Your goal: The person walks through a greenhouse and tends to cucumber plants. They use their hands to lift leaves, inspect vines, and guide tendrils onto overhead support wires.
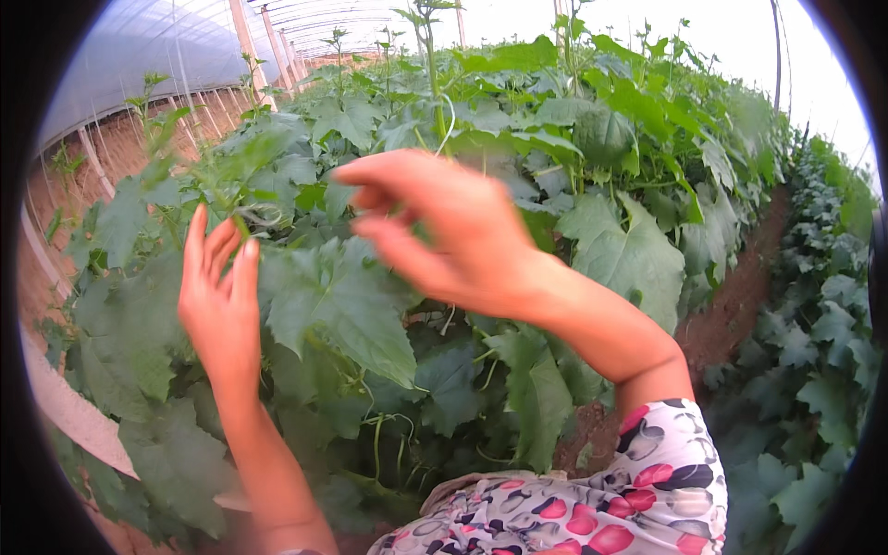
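My left hand [223,284] is raised at the left, its thumb and fingers around the thin green stem of a climbing vine [240,223], probably cucumber. A loop of white string [261,216] shows beside that stem. In the centre, my right hand [444,232] is blurred and bent over the foliage. Its thumb and forefinger are apart, and I see nothing held between them. Behind it rises another vine stem [436,83] with a white string [450,121] along it. A broad lobed leaf [340,305] spreads between and below my hands.
Dense vine foliage [624,243] fills the row ahead. A soil path [735,312] runs along the right, with another plant row [818,388] beyond. Posts [243,41], plastic sheeting [146,55] and an earth wall [125,152] stand at the left.
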`<state>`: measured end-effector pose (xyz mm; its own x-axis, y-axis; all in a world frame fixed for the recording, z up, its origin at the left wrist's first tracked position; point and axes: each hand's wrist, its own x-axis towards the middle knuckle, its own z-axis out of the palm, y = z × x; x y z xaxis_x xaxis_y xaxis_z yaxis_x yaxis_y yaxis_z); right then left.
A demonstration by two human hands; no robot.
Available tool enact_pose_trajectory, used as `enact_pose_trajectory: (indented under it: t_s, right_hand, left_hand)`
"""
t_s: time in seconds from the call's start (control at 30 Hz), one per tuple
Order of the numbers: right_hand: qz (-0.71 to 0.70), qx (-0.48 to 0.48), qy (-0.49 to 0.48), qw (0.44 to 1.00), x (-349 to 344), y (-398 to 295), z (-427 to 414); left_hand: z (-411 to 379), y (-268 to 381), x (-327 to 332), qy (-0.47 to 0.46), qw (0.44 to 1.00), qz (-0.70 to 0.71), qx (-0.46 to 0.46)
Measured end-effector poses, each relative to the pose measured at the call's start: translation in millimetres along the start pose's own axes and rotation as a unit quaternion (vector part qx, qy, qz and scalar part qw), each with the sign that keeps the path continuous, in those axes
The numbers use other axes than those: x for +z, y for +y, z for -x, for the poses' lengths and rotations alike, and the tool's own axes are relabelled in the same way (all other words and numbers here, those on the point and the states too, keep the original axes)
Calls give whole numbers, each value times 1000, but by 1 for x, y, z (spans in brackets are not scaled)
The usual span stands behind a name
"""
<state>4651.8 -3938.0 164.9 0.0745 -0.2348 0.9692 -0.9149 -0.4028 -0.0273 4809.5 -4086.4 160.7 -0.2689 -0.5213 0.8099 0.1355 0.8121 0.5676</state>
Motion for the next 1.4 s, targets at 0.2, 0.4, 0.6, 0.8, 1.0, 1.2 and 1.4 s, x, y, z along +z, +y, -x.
enact_pose_trajectory:
  t_s: [0.2,0.4,0.6,0.8,1.0,1.2,1.4]
  right_hand:
    - [190,90,207,956,-139,59,-41]
    - [369,72,146,915,-263,204,-107]
    - [313,214,-18,925,-244,228,-139]
    - [406,284,-106,862,-256,212,-140]
    - [525,28,-199,827,-282,222,-138]
    - [609,108,-295,728,-245,179,-143]
    - [712,151,-376,573,-252,175,-154]
  left_hand:
    - [100,12,-33,-35,997,28,60]
    - [151,-6,-31,-119,990,69,0]
    - [190,-17,-27,-169,979,48,-106]
    - [209,-25,-23,-190,969,58,-148]
    - [210,-29,-6,-216,967,70,-118]
    - [213,-27,-15,-243,963,56,-103]
    - [224,-28,-24,-251,961,41,-113]
